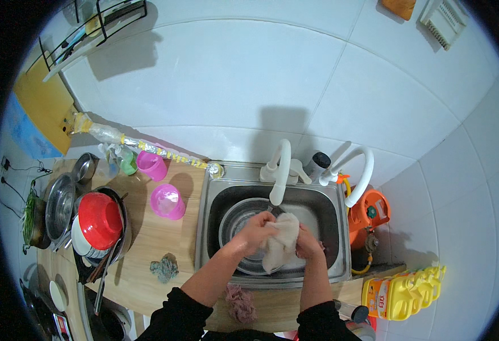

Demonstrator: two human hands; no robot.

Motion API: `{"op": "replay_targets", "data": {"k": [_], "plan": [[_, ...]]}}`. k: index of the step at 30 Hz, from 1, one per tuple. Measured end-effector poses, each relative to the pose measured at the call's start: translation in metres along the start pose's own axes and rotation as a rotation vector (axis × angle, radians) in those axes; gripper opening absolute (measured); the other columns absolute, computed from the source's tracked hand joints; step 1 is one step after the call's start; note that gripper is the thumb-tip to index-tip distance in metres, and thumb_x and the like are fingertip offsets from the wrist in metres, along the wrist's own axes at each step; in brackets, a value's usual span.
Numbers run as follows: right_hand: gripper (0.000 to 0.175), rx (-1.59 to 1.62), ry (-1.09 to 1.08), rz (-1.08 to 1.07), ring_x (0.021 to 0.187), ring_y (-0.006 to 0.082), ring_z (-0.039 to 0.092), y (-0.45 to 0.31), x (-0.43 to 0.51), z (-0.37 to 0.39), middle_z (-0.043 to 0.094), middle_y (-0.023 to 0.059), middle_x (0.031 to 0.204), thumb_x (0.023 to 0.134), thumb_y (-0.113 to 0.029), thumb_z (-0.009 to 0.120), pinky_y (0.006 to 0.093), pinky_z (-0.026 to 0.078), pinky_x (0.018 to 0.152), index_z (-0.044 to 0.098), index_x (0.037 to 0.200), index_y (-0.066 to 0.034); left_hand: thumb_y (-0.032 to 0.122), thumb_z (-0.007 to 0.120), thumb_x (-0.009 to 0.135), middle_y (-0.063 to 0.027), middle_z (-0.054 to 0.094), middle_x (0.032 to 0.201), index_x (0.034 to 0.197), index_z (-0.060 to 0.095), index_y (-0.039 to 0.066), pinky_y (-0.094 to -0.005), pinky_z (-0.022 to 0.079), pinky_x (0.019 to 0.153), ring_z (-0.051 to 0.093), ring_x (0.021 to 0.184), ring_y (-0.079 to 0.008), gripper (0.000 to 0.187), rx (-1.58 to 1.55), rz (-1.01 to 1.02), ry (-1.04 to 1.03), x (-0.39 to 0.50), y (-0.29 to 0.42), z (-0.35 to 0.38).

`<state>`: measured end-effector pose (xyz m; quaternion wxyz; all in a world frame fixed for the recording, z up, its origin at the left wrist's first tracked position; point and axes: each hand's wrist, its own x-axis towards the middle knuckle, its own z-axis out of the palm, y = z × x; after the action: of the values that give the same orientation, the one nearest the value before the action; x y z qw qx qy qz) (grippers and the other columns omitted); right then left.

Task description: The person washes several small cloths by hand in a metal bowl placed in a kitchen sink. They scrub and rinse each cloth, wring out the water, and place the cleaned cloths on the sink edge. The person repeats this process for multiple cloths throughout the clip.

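Observation:
A wet, cream-coloured cloth [281, 241] hangs between my two hands over the stainless steel sink [202, 238]. My left hand [255, 232] grips it along its left side, near the top. On the right side my right hand [308, 243] has hold of it too, fingers partly hidden behind the cloth. Under my left hand a round metal basin [229, 221] sits in the sink bowl, partly covered by my hands and the cloth. The white faucet [280, 174] arches just above, its spout over the cloth's top edge.
Left on the wooden counter are pink cups [167, 202], a grey-green rag [164, 269] and stacked bowls with a red bowl [100, 221] on top. A pink rag [241, 303] lies before the sink. Right stand a second white spout [362, 170], an orange gas cylinder [362, 209] and yellow jugs [403, 294].

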<state>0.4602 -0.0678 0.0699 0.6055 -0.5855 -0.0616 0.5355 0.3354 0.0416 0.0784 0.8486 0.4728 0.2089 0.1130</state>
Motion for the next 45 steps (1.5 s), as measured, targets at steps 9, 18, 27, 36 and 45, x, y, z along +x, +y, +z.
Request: {"op": "replay_targets", "data": {"k": [9, 18, 27, 36, 45], "plan": [[0.034, -0.248, 0.211, -0.658, 0.069, 0.0155, 0.052, 0.039, 0.061, 0.063, 0.055, 0.0076, 0.074, 0.076, -0.029, 0.059, 0.0282, 0.041, 0.064, 0.049, 0.092, -0.0002, 0.030, 0.045, 0.086, -0.0057, 0.054, 0.076, 0.085, 0.051, 0.004, -0.0291, 0.044, 0.060, 0.053, 0.068, -0.0156, 0.027, -0.436, 0.022, 0.449, 0.058, -0.042, -0.047], [0.035, -0.472, 0.332, -0.722, 0.078, 0.0331, 0.056, 0.042, 0.095, 0.060, 0.058, 0.0159, 0.083, 0.075, -0.027, 0.057, 0.0385, 0.043, 0.069, 0.045, 0.098, -0.0027, 0.022, 0.041, 0.086, -0.0089, 0.054, 0.078, 0.082, 0.052, -0.002, -0.0302, 0.042, 0.060, 0.050, 0.068, -0.0168, 0.027, -0.331, 0.175, 0.520, 0.080, -0.046, -0.027], [0.040, -0.593, 0.133, -0.419, 0.082, 0.0256, 0.054, 0.019, 0.082, 0.046, 0.057, 0.0155, 0.085, 0.076, -0.037, 0.054, 0.0340, 0.041, 0.070, 0.053, 0.090, 0.0010, 0.030, 0.044, 0.085, -0.0155, 0.056, 0.078, 0.085, 0.050, 0.001, -0.0347, 0.041, 0.068, 0.054, 0.076, -0.0255, 0.030, 0.502, 0.220, 0.678, 0.071, -0.023, -0.031], [0.030, -0.296, 0.293, -0.481, 0.078, 0.0241, 0.057, 0.028, 0.059, 0.077, 0.058, 0.0158, 0.081, 0.073, -0.026, 0.060, 0.0321, 0.042, 0.067, 0.054, 0.088, 0.0003, 0.037, 0.046, 0.083, -0.0111, 0.057, 0.082, 0.097, 0.052, 0.004, -0.0330, 0.043, 0.070, 0.054, 0.080, -0.0210, 0.036, -0.446, -0.262, 0.340, 0.070, -0.065, -0.056], [0.021, -0.238, 0.397, -0.555, 0.066, 0.0220, 0.059, 0.041, 0.104, 0.040, 0.060, 0.0153, 0.072, 0.074, -0.020, 0.056, 0.0319, 0.043, 0.057, 0.058, 0.081, -0.0004, 0.037, 0.040, 0.086, -0.0063, 0.053, 0.067, 0.077, 0.053, 0.004, -0.0341, 0.042, 0.055, 0.051, 0.059, -0.0197, 0.036, 0.036, -0.052, 0.712, 0.080, -0.047, -0.020]]}}
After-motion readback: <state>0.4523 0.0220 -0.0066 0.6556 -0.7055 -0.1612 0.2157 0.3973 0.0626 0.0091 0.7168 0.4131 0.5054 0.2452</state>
